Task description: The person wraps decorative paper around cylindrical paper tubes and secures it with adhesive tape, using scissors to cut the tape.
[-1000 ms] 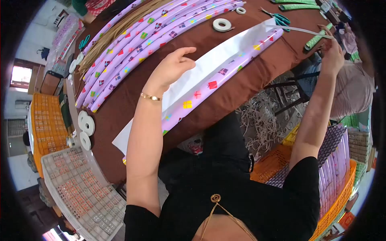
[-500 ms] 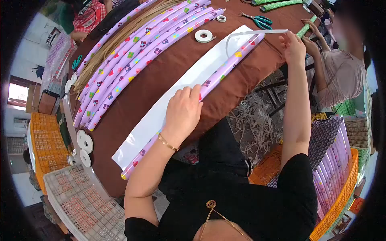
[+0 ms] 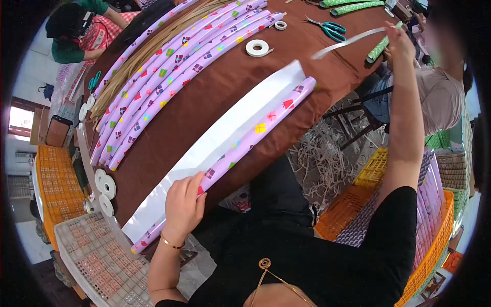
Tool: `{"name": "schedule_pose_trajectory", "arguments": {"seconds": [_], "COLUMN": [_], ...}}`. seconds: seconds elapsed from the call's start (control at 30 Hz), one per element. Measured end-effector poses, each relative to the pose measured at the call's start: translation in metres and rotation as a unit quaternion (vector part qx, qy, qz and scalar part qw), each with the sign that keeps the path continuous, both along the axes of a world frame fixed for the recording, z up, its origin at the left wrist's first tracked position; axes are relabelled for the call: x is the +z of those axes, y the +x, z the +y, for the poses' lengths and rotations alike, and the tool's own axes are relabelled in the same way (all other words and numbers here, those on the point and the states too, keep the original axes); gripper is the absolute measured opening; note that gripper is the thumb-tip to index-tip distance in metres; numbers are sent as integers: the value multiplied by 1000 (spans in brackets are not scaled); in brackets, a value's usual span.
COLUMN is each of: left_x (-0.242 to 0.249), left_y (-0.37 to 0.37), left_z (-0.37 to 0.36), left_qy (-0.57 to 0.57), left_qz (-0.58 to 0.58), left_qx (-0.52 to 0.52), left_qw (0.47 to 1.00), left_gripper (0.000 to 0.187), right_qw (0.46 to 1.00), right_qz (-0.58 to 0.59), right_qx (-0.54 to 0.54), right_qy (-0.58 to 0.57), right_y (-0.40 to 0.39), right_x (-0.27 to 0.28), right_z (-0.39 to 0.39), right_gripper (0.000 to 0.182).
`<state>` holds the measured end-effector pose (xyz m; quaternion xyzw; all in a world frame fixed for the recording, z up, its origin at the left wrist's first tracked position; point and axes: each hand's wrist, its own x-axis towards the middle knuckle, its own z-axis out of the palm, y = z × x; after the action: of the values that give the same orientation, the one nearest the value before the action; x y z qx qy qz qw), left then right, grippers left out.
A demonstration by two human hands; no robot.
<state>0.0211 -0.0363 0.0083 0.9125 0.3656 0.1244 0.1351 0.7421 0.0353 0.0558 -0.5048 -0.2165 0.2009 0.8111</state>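
My left hand (image 3: 185, 209) is wrapped over the partly rolled lilac gift-print paper (image 3: 261, 128), whose white inner side (image 3: 209, 138) lies flat along the roll. Raised at the upper right, my right hand (image 3: 400, 43) pinches one end of a thin whitish strip (image 3: 353, 40). The strip's other end hangs free above the brown cloth, apart from the roll. Several finished lilac rolls (image 3: 169, 77) lie beyond, with a white tape roll (image 3: 257, 48) between them and the paper.
Teal scissors (image 3: 333, 30) lie near a smaller tape ring (image 3: 280, 25) on the brown-covered table (image 3: 204, 92). More tape rolls (image 3: 106, 187) sit at the left edge. A co-worker (image 3: 440, 94) sits at right, another (image 3: 76, 33) at upper left. Crates (image 3: 432, 256) stand beside me.
The paper and my left hand have moved down and left. My right hand has moved up and right, drawing the strip away from the paper. The left co-worker is more in view.
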Motion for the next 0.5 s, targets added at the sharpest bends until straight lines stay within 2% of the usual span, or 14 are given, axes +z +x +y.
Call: {"name": "schedule_pose_trajectory", "arguments": {"seconds": [0.13,0.17,0.2,0.23,0.27,0.3,0.33,0.4,0.47,0.5], "left_x": [-1,-2,-2,-1,-1,-1,-2,-2,-1,0], "left_y": [-10,-10,-9,-7,-4,-2,1,7,11,12], "left_z": [-2,-2,-1,0,2,3,5,8,9,7], "left_qy": [5,13,12,15,17,15,18,21,40,40], "left_qz": [8,9,7,2,-4,-5,-4,-6,0,-2], "left_qx": [5,3,4,1,-1,-1,-4,-8,-9,-9], "left_qw": [1000,1000,1000,1000,1000,1000,1000,1000,999,999], "left_gripper": [52,51,51,51,51,51,51,52,54,54], "right_qw": [995,986,986,946,887,804,735,640,649,699], "right_qz": [-54,-161,-162,-243,-309,-387,-455,-348,-404,-464], "right_qx": [-81,-30,-29,44,104,167,216,282,282,229], "right_qy": [9,-30,-31,-210,-326,-420,-454,-624,-579,-494], "right_y": [-14,-15,-23,-31,-44,-58,-88,-186,-189,-193], "right_x": [41,43,52,63,58,53,38,60,20,-8], "right_z": [-42,-60,-72,-85,-94,-103,-105,-92,-76,-67], "right_gripper": [18,19,19,20,21,22,25,24,23,24]}}
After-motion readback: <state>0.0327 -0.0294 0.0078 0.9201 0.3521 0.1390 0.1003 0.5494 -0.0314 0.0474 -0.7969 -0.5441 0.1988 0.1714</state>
